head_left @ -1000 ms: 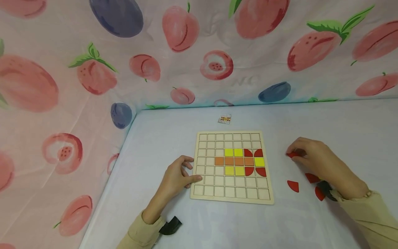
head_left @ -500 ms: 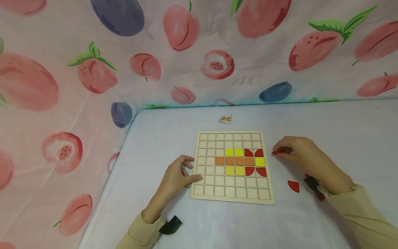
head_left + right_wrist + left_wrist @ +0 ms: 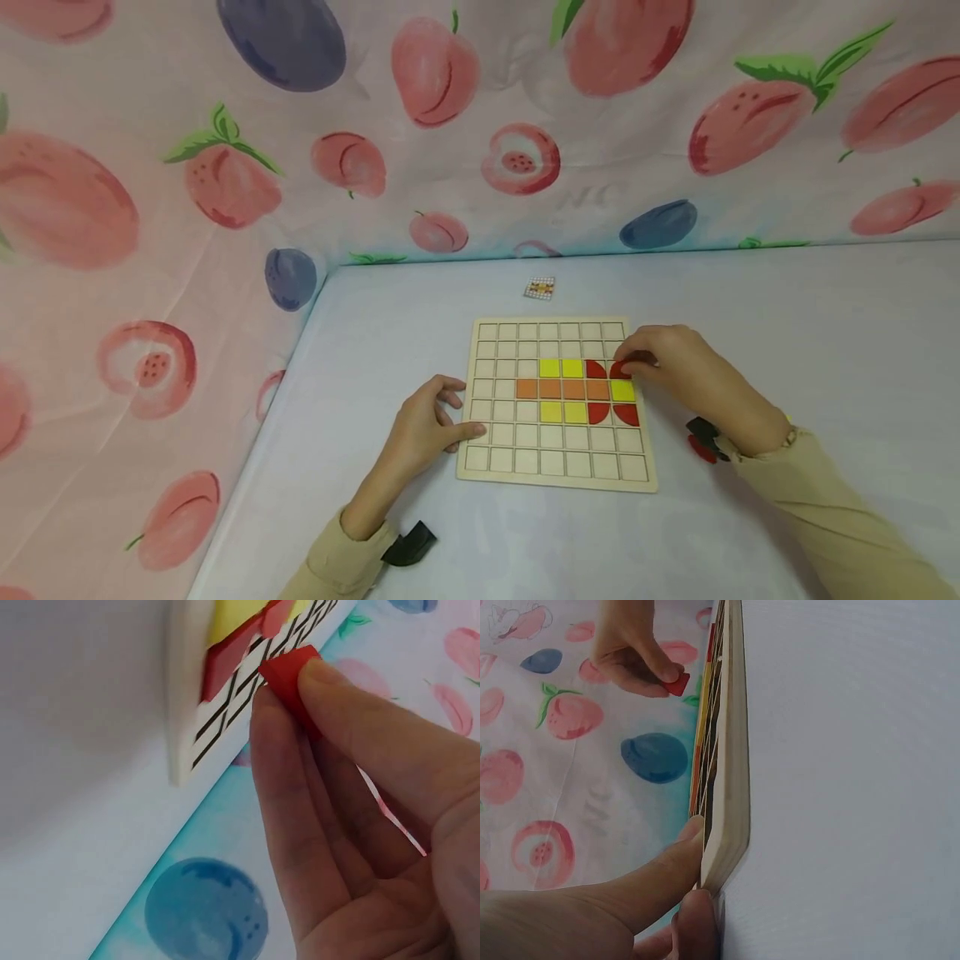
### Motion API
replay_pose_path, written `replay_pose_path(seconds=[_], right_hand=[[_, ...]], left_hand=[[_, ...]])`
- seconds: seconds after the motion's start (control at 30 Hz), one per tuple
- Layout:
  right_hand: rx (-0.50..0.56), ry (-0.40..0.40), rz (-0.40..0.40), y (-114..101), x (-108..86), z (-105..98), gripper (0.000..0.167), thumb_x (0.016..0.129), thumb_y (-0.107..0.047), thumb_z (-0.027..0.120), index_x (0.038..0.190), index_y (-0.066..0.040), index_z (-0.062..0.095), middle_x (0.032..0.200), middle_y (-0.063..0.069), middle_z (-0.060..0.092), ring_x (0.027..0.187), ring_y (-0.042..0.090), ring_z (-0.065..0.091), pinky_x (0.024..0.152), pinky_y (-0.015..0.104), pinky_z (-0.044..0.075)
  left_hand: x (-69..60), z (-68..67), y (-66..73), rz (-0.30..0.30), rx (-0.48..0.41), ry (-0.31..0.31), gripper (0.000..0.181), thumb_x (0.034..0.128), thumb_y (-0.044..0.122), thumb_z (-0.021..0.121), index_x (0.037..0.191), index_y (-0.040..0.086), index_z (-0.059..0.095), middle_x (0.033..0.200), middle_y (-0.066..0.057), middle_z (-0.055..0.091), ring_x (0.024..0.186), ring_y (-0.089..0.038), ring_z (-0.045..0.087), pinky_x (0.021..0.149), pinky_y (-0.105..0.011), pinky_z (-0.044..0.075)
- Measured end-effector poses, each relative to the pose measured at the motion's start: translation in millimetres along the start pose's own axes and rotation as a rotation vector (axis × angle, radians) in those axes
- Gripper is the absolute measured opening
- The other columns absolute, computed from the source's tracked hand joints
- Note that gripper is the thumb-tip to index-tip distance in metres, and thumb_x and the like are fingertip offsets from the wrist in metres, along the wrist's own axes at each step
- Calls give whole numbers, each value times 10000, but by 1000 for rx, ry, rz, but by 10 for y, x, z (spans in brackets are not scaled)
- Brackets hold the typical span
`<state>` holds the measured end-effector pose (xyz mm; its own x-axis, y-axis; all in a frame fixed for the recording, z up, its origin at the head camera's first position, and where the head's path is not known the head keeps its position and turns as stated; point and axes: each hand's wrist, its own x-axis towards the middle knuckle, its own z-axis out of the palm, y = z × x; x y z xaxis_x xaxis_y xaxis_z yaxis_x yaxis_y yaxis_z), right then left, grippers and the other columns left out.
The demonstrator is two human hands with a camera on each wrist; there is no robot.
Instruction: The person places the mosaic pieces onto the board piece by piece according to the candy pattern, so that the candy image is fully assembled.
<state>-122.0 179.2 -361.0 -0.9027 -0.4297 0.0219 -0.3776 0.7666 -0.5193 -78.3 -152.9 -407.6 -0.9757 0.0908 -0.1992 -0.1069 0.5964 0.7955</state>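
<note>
A square wooden grid board (image 3: pixel 528 461) lies on the table, with yellow squares (image 3: pixel 550 412), orange squares (image 3: pixel 550 389) and red quarter-round pieces (image 3: pixel 597 413) in its cells. My left hand (image 3: pixel 423 425) grips the board's left edge, thumb on top; the left wrist view shows the thumb (image 3: pixel 660 881) and the fingers at that edge. My right hand (image 3: pixel 686 375) is over the board's upper right edge. Between thumb and fingers it pinches a red piece (image 3: pixel 289 675), held up off the board in the right wrist view.
A small patterned card (image 3: pixel 540 288) lies behind the board. On the table to the right, a red piece (image 3: pixel 702 450) shows partly under the right wrist's black strap. A fruit-print cloth (image 3: pixel 450 183) hangs behind and to the left.
My right hand has moved left from the table on the right to the board's upper right edge, carrying the red piece. My left hand has stayed at the left edge.
</note>
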Motion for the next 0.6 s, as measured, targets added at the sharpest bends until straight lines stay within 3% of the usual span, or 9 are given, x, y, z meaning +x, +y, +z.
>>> replay_pose_path(seconds=[0.4,0.6], right_hand=[[6,-30,43,-235,228,88,106,843,-83,786,944,-68,758,898,30,711,810,186,613,802,396,558],[7,-22,-19,-305,345,156,126,849,-33,767,975,-47,759,956,70,729,882,238,648,840,410,567]], left_hand=[[-9,-3,8,9,10,-2,602,747,144,881,1262,57,582,1016,-73,596,534,-132,584,512,-288,507],[-13,-5,18,7,11,-3,598,745,141,882,1258,59,584,1013,-70,595,527,-133,582,515,-292,509]])
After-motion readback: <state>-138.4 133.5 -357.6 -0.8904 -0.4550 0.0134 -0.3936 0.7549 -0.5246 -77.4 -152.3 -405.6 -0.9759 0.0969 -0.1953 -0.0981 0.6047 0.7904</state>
